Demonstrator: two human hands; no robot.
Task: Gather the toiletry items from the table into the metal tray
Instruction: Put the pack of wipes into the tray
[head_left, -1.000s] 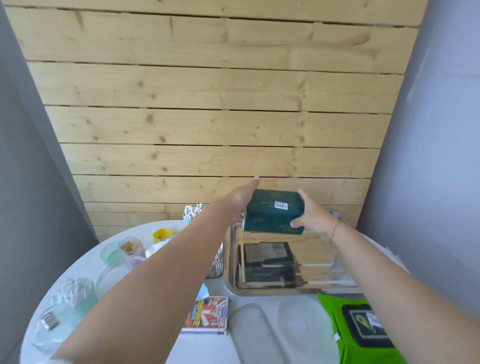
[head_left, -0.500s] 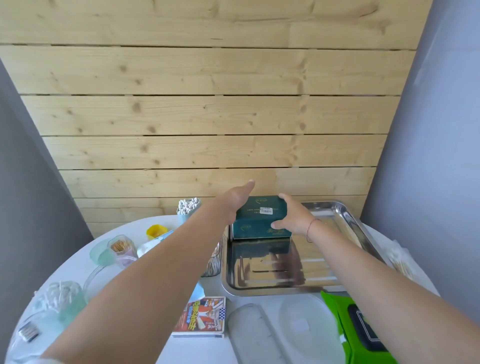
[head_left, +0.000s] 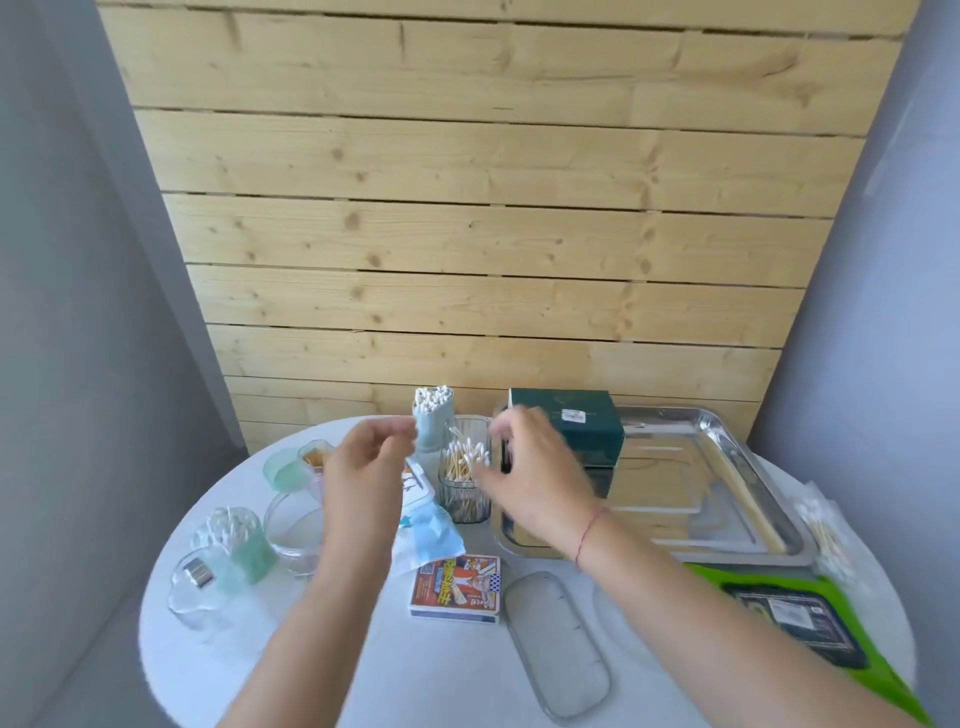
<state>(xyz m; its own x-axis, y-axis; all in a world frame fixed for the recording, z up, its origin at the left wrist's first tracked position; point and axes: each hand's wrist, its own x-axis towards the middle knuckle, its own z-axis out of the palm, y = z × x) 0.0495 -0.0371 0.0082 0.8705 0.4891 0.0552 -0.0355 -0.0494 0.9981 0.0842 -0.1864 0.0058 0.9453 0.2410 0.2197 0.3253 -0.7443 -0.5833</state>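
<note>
The metal tray (head_left: 727, 499) lies at the back right of the round white table (head_left: 363, 675). A dark green box (head_left: 582, 421) stands in the tray's far left corner, free of both hands. My right hand (head_left: 530, 473) hovers blurred over the tray's left edge, next to a clear ribbed jar of wooden cotton swabs (head_left: 464, 478). My left hand (head_left: 363, 467) is raised left of that jar, near a pale blue cup of white swabs (head_left: 432, 423). Both hands hold nothing, fingers loosely apart.
A card box (head_left: 457, 587), a blue-white packet (head_left: 426, 540), a clear oblong lid (head_left: 558, 644) and a green wipes pack (head_left: 795, 618) lie in front. Clear and mint containers (head_left: 228, 551) stand at left. A bag of swabs (head_left: 826, 530) sits right of the tray. A wooden wall rises behind.
Both hands have let go of the green box, which now stands in the tray, and have drawn back toward the swab jars. The view has tilted down.
</note>
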